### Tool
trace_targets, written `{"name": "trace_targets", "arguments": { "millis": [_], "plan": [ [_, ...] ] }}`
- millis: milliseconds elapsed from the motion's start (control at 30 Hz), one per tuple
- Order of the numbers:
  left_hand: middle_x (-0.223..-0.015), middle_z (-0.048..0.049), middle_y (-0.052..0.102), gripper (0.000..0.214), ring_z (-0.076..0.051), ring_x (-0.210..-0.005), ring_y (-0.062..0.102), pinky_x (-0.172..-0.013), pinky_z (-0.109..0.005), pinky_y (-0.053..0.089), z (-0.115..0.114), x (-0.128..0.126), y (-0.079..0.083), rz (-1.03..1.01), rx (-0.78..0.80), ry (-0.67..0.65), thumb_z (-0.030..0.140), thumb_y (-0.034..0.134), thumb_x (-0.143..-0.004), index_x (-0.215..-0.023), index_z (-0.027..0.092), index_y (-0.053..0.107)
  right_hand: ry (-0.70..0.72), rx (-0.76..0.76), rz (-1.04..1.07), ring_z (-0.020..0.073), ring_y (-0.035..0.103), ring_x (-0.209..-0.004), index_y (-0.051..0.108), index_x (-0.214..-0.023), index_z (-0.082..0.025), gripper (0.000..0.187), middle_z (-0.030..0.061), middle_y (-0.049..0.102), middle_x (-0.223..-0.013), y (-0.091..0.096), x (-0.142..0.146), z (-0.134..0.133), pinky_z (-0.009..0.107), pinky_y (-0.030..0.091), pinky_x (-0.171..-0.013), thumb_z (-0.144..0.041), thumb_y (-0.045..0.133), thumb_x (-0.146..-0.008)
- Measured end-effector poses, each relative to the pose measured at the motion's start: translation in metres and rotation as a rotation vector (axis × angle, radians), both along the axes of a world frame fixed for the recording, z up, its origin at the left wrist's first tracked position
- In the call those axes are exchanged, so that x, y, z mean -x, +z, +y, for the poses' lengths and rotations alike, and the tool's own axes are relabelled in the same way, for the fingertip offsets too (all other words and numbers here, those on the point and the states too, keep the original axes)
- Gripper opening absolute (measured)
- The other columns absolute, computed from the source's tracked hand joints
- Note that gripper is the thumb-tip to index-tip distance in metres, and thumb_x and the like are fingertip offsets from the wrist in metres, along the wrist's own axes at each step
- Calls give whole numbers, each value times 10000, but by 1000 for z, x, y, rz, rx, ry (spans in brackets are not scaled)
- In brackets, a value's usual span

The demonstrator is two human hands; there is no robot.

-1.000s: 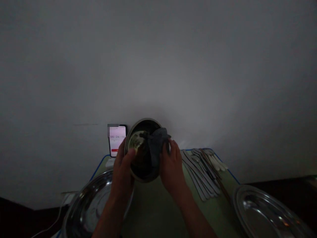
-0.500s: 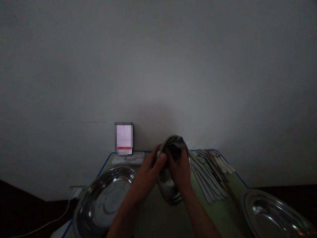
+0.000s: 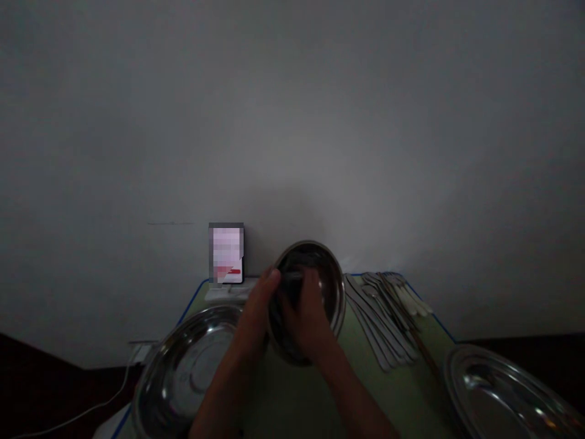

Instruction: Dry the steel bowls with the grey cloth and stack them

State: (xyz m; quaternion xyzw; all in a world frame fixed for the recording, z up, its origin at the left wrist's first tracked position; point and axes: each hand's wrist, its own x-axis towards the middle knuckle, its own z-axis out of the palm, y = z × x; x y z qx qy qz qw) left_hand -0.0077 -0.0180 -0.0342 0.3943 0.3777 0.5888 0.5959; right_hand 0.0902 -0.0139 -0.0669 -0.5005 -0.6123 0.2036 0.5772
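A round stainless steel bowl (image 3: 337, 299) is tilted up above the table, its open side facing me. My left hand (image 3: 259, 305) grips the bowl's left rim, thumb over the edge. Inside the bowl, my right hand (image 3: 307, 317) presses a dark cloth (image 3: 290, 277) against the inner wall. The cloth is blurred and partly hidden by the fingers. To the right of the bowl lie several table knives (image 3: 377, 329) in a row on the green table (image 3: 292, 402).
A large steel basin (image 3: 158, 390) stands at left and an oval steel tray (image 3: 461, 378) at right. Spoons (image 3: 381, 292) and white-handled forks (image 3: 414, 302) lie beyond the knives. A lit phone (image 3: 227, 253) leans against the wall, behind a white object (image 3: 219, 294).
The bowl has moved left and turned its opening more towards me. Both hands moved with it, and my right hand has shifted left inside the bowl.
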Motion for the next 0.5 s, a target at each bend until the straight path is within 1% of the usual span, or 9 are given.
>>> {"name": "trace_targets", "arguments": {
  "millis": [67,100,133,167,233,333,400,433,500],
  "plan": [
    [-1188,-58,710,429,-284,-1224,566,-1073,-402,412,-5,-8,-2,33,-58,-91,474,669,-789,-1117,198,702,-232,-23,87,278,529,-1120,473,-1158,-147,400,165,554,-1158,0,-6,6,496,415,-1008,-327,565,-813],
    [-1230,-61,689,434,-280,-1239,553,-1083,-393,400,-7,-12,-4,52,-92,-138,468,650,-811,-1147,197,692,-289,-24,125,280,537,-1100,466,-1160,-140,416,167,559,-1143,1,-9,7,496,422,-996,-336,567,-807],
    [-1263,-63,671,431,-273,-1255,541,-1094,-382,386,-7,-14,-5,70,-120,-172,464,631,-831,-1165,197,685,-296,-19,146,277,548,-1085,460,-1172,-137,427,165,569,-1135,3,-12,6,491,431,-987,-334,563,-807],
    [-1268,-64,668,423,-269,-1260,536,-1101,-371,378,-7,-16,-5,80,-129,-175,469,621,-838,-1156,198,691,-261,-13,147,272,558,-1084,461,-1187,-140,422,162,582,-1140,5,-13,5,482,437,-985,-322,551,-817],
    [-1191,-64,709,400,-268,-1237,558,-1098,-361,381,-5,-15,-5,57,-80,-101,502,631,-815,-1056,198,729,-100,-8,98,255,574,-1105,494,-1188,-163,360,143,612,-1156,10,-12,-2,454,449,-988,-276,510,-847],
    [-923,-62,773,369,-288,-1115,639,-1031,-380,458,0,-6,2,-63,82,48,535,664,-750,-838,186,748,270,16,-25,219,615,-1074,565,-1130,-197,283,92,666,-1115,17,-6,-11,393,489,-957,-204,485,-859],
    [-752,-49,760,334,-300,-1002,686,-943,-395,524,3,1,8,-130,134,122,512,692,-706,-742,182,728,480,47,-94,198,635,-1031,573,-1132,-194,290,73,681,-1098,21,-5,-15,363,505,-933,-177,494,-854],
    [-698,-35,745,310,-299,-952,700,-902,-395,545,4,5,11,-148,124,162,492,705,-687,-719,184,717,544,54,-132,192,634,-1029,567,-1147,-188,303,71,678,-1114,22,-6,-15,356,502,-934,-164,497,-853],
    [-680,-9,733,277,-287,-898,711,-853,-383,561,5,12,13,-147,47,227,458,724,-667,-739,192,707,579,56,-236,192,624,-1044,563,-1154,-179,310,82,667,-1151,21,-8,-14,356,491,-942,-141,498,-854]
  ]
}}
